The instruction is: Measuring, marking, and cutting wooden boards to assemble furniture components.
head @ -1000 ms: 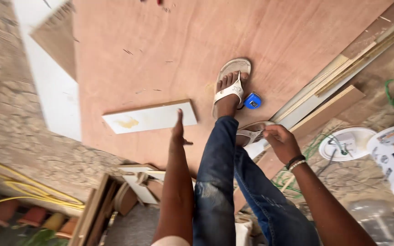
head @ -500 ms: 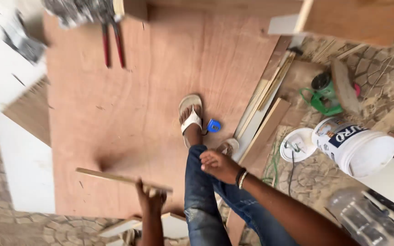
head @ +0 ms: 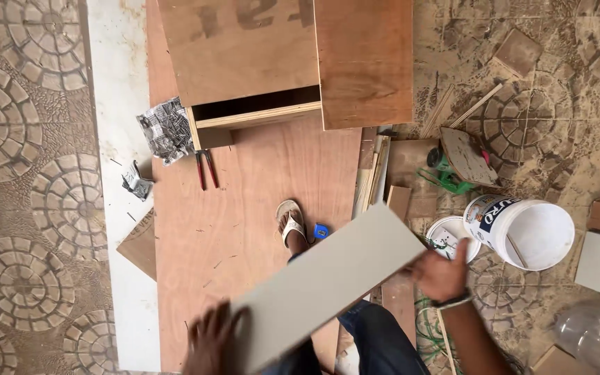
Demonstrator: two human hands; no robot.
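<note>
Pale grey rectangular board (head: 328, 285) held flat and slanted across lower middle of view, above the big reddish plywood sheet (head: 244, 208) on the ground. Left hand (head: 210, 340) grips its lower-left end, fingers curled on the edge, blurred. Right hand (head: 442, 274) clamps the upper-right end, thumb up on top, fingers under; strap on the wrist. Below the board: person's foot in a white sandal (head: 290, 222) on the plywood, small blue tape measure (head: 321, 232) just beside it, jeans leg (head: 376, 333) at bottom edge. Further up, red-handled pliers (head: 205, 169) lie on the plywood near an open plywood box (head: 251, 62), crumpled newspaper with nails (head: 167, 128) to its left. Right of the sheet: stacked wood strips (head: 375, 170), white bucket (head: 526, 232) on its side, its lid (head: 453, 239) near the right hand, green object (head: 449, 177) under a wood scrap. Patterned paving (head: 29, 208) on both sides.
</note>
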